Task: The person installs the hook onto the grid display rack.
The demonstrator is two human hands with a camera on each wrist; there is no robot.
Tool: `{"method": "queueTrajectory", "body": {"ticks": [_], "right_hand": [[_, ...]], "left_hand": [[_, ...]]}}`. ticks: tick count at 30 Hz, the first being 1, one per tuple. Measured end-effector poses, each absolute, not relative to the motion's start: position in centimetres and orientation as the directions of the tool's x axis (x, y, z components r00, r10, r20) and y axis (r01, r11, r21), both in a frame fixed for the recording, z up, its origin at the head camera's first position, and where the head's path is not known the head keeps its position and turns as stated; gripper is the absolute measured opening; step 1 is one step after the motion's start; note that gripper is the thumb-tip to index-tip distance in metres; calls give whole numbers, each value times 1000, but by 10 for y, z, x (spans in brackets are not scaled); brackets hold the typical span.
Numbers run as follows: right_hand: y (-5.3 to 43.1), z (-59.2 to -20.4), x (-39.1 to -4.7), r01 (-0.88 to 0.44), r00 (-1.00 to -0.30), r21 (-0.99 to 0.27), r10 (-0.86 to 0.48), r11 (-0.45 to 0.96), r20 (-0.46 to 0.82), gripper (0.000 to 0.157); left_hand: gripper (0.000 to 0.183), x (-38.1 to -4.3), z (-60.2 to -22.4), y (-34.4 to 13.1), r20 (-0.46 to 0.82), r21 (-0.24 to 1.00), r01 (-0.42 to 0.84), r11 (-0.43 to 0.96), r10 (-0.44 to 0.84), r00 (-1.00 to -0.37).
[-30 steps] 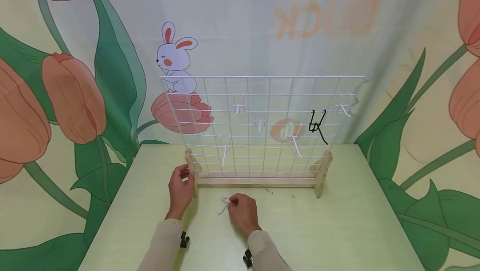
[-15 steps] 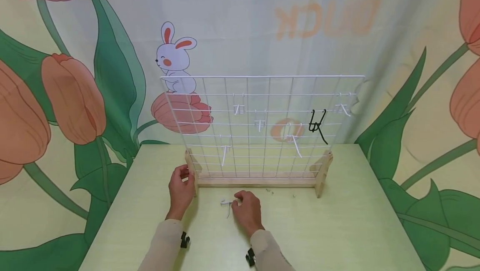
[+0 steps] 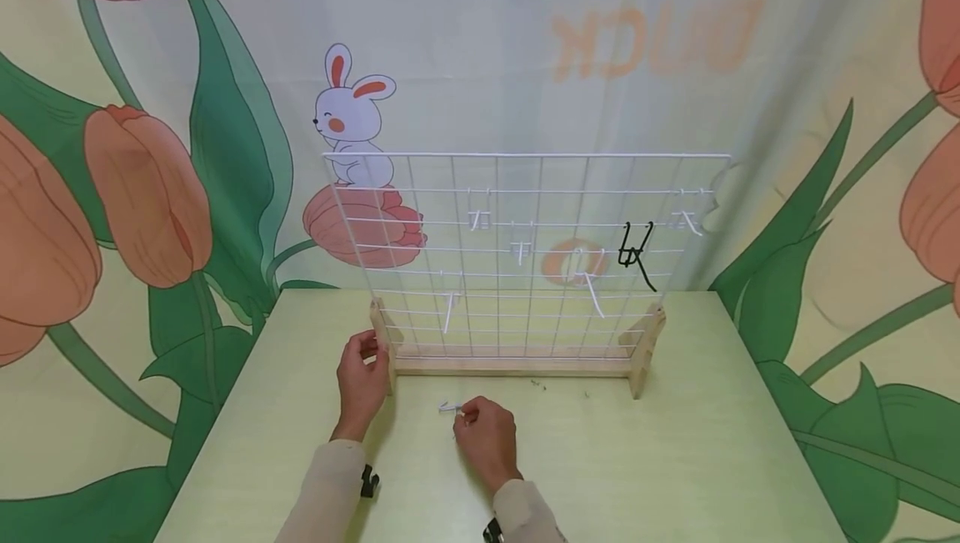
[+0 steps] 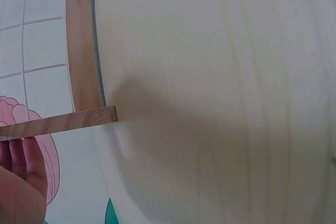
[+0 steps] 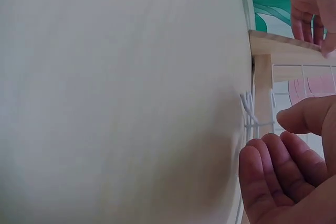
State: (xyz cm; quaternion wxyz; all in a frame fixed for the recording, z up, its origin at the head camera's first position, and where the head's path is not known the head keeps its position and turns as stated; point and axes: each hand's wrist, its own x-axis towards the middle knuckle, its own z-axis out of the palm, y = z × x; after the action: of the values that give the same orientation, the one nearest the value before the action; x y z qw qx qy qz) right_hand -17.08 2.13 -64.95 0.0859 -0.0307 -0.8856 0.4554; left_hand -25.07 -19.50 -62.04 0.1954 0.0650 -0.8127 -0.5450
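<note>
My right hand [image 3: 486,439] pinches a small white wire hook [image 3: 448,407] just above the table, in front of the rack. In the right wrist view the hook [image 5: 251,113] sticks out past the thumb and fingertips, which partly hide it. At the rack's left end my left hand [image 3: 362,383] holds the wooden end support [image 3: 382,330]. The left wrist view has its fingertips [image 4: 34,150] against the wooden piece. A white wire grid rack [image 3: 495,191] stands upright in a wooden base [image 3: 513,366].
Several white hooks [image 3: 592,293] hang on the grid, along with one black hook [image 3: 636,255]. Small dark bits [image 3: 538,384] lie on the pale table [image 3: 637,460] before the base. Behind stands a curtain [image 3: 480,51] printed with tulips and a rabbit.
The white hook has turned in my right hand, its long prong pointing differently now. That hand shifted slightly right, then back left and a little nearer. The left hand has stayed put.
</note>
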Motion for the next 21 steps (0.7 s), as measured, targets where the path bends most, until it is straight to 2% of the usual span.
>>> {"method": "queueTrajectory", "body": {"ticks": [10, 21], "right_hand": [[11, -651, -170, -41, -987, -779, 97, 626, 130, 18], [4, -655, -172, -8, -986, -747, 118, 664, 116, 15]], "left_hand": [[29, -253, -621, -196, 259, 914, 123, 386, -322, -911], [29, -251, -624, -195, 257, 905, 109, 410, -326, -910]]}}
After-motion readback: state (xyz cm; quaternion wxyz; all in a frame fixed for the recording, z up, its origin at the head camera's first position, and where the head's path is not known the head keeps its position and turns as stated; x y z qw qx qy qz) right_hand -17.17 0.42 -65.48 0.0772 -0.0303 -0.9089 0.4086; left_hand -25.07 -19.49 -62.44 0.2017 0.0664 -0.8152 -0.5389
